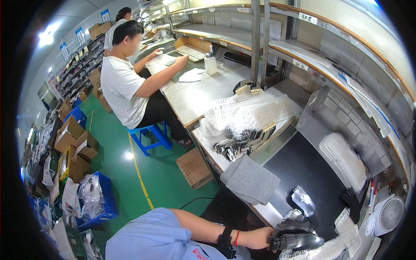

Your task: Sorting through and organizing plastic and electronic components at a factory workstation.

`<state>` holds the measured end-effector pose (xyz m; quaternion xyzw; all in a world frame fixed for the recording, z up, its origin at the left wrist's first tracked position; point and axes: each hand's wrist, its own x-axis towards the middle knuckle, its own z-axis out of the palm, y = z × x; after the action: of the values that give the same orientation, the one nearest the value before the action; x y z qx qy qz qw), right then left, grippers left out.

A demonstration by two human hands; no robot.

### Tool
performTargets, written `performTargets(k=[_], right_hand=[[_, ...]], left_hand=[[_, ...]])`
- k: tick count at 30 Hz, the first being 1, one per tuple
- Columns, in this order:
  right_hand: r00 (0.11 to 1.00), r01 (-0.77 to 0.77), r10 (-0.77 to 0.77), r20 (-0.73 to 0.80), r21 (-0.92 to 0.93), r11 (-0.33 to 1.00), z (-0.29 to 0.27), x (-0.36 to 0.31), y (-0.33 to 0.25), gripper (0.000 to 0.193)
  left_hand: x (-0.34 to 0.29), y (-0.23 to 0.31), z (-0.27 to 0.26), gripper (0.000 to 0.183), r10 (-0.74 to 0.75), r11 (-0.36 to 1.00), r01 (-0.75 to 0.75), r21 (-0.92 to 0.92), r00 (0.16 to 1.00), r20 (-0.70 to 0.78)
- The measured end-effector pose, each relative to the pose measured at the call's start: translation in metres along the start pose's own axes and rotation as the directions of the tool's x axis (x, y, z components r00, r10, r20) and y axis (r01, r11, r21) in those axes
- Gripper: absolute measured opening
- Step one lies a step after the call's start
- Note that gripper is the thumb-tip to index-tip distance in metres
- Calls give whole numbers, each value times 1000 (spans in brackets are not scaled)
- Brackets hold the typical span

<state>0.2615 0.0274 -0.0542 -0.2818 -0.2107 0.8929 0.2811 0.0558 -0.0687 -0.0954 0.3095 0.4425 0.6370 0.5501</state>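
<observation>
Co-worker point(125, 82): I see a person seated on a blue stool point(151, 135), hands on the far bench.
Left hand point(260, 238): I see it closed around a stack of grey metal parts point(299, 240), at the near edge of the black mat point(303, 169).
Grey cloth point(251, 180): lies left of the mat.
Right hand: I cannot find it in view.
White fan point(390, 214): far right.

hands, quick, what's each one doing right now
Left hand: closed on a stack of dark metal parts at the edge of the black mat.
Right hand: not in view.
</observation>
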Motion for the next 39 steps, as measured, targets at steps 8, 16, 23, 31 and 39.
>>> performTargets(k=[8,16,23,31,39], right_hand=[[989,7,-25,-144,-125,992,7,-1,0,46],[996,30,-35,-79,-74,997,2,0,1,46],[978,61,-101,-184,-213,975,6,-1,3,43],[999,-5,4,-42,-17,1000,5,-1,-1,43],[990,-18,6,-140,-83,996,7,-1,0,44]], left_hand=[[-3,10,3,18,31,999,-30,-38,999,10],[0,7,0,20,-19,1000,19,16,1000,22],[-1,7,2,22,-40,998,40,-51,999,0],[0,3,1,22,-15,998,17,-59,1000,24],[-2,15,2,23,-26,999,27,-39,999,30]])
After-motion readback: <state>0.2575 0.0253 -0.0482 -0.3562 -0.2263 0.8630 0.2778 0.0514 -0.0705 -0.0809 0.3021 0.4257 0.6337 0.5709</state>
